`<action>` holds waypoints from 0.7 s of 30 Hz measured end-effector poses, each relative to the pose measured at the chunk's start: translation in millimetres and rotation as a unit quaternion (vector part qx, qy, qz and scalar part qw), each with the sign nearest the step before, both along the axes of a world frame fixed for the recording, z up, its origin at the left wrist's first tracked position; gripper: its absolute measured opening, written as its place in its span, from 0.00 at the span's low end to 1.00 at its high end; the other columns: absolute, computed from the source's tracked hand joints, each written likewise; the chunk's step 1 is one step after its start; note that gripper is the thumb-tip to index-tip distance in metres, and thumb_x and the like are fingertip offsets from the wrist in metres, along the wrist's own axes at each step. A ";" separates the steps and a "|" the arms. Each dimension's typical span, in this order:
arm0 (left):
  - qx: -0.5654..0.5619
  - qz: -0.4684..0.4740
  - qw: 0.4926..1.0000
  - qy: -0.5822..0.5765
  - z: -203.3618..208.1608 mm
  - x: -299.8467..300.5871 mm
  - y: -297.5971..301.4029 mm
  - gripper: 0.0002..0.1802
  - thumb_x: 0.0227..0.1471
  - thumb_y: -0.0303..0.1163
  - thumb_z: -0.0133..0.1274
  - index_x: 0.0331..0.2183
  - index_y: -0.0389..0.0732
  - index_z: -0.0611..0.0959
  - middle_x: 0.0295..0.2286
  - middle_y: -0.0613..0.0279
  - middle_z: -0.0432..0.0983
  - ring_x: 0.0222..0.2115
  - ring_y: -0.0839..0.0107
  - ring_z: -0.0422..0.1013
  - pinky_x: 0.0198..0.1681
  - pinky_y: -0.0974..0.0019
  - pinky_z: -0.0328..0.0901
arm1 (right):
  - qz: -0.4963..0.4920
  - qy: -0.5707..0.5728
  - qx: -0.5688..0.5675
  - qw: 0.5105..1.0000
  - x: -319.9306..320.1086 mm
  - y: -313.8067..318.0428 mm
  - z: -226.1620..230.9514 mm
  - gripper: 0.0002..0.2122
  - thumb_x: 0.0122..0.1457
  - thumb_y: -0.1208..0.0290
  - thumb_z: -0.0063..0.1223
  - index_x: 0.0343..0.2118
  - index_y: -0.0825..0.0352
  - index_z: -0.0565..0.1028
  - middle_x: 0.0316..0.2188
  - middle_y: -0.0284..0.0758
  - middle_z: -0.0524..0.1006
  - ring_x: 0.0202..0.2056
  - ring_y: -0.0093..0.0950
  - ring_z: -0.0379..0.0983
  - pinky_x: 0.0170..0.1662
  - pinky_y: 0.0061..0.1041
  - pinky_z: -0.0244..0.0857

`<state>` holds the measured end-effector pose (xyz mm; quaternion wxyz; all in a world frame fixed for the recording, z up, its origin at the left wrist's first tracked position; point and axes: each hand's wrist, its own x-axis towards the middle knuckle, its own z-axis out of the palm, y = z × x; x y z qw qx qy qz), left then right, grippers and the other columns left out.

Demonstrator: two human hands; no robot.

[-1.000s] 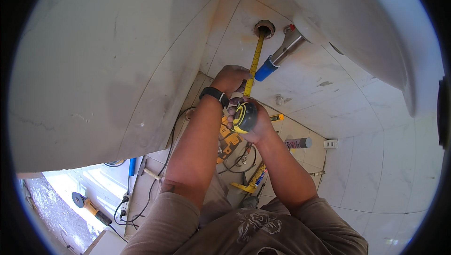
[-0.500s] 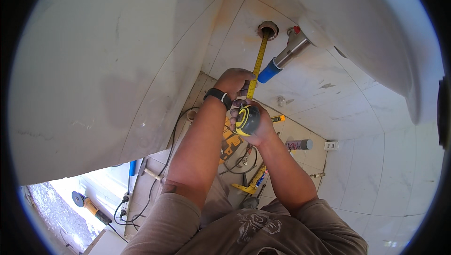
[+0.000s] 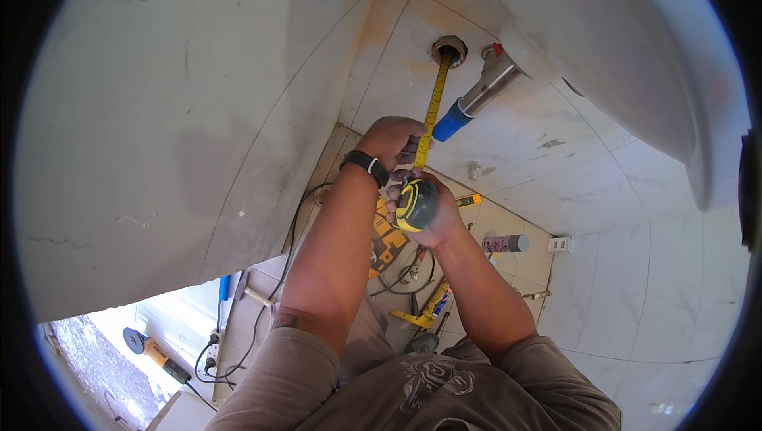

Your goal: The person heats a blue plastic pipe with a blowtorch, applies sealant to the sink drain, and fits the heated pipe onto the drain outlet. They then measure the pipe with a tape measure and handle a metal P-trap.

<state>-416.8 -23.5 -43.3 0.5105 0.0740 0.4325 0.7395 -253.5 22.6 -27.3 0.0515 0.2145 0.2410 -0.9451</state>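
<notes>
My right hand [image 3: 439, 217] is wrapped round a black and yellow tape measure [image 3: 418, 203]. Its yellow blade [image 3: 435, 105] runs out and up into a round pipe hole [image 3: 449, 51] in the tiled wall; the blade's far end is hidden inside. With fingers closed at the blade's edge, my left hand [image 3: 394, 140] grips it just above the case. Beside the blade, a chrome pipe [image 3: 489, 88] with a blue end piece [image 3: 452, 121] slants down from beneath a white washbasin [image 3: 627, 58].
Below my hands lie a yellow and black power tool [image 3: 387, 248], a spray can [image 3: 506, 244], a caulking gun [image 3: 429, 309] and black cords. A hammer [image 3: 255, 296] and an angle grinder [image 3: 155, 355] lie at the lower left. A white tiled panel [image 3: 159, 129] borders my left arm.
Almost nothing differs. The view has shifted slightly, and both hands keep hold of the tape measure, its blade still in the pipe hole.
</notes>
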 end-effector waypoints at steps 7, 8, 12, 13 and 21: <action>-0.019 -0.002 1.000 0.014 3.8 0.2 -0.7 0.11 0.56 0.30 0.56 0.36 0.32 0.84 0.31 0.55 0.82 0.27 0.69 0.75 0.32 0.66 0.70 | 0.003 0.014 -0.006 1.000 -0.5 -0.8 0.4 0.17 0.68 0.56 0.42 0.44 0.66 0.75 0.32 0.41 0.78 0.32 0.39 0.75 0.38 0.40 0.70; -0.019 -0.005 1.000 0.016 4.5 0.0 -1.0 0.10 0.56 0.30 0.56 0.36 0.32 0.84 0.31 0.55 0.82 0.27 0.69 0.75 0.32 0.66 0.70 | 0.002 0.014 -0.002 1.000 -0.4 -1.0 0.9 0.17 0.68 0.56 0.42 0.45 0.66 0.74 0.32 0.41 0.78 0.32 0.39 0.75 0.38 0.40 0.70; -0.005 0.002 1.000 0.023 7.2 1.0 -3.3 0.11 0.56 0.30 0.56 0.37 0.32 0.84 0.31 0.55 0.82 0.28 0.70 0.76 0.33 0.66 0.71 | -0.001 0.010 0.006 1.000 -0.2 -1.4 3.1 0.17 0.68 0.56 0.43 0.46 0.66 0.74 0.31 0.40 0.78 0.32 0.38 0.75 0.38 0.39 0.70; -0.005 0.002 1.000 0.022 7.8 1.3 -3.6 0.11 0.57 0.30 0.56 0.37 0.32 0.83 0.32 0.55 0.82 0.28 0.70 0.77 0.34 0.66 0.72 | -0.002 0.009 0.007 1.000 -0.2 -1.4 3.5 0.17 0.68 0.56 0.43 0.46 0.66 0.74 0.31 0.40 0.78 0.32 0.38 0.75 0.38 0.40 0.70; -0.022 -0.005 1.000 0.021 7.0 -1.3 -1.8 0.10 0.56 0.29 0.55 0.37 0.34 0.83 0.33 0.55 0.83 0.32 0.68 0.80 0.36 0.65 0.74 | 0.010 0.025 0.002 1.000 -2.1 -0.6 1.2 0.17 0.66 0.56 0.44 0.45 0.65 0.75 0.31 0.39 0.79 0.31 0.37 0.77 0.38 0.38 0.72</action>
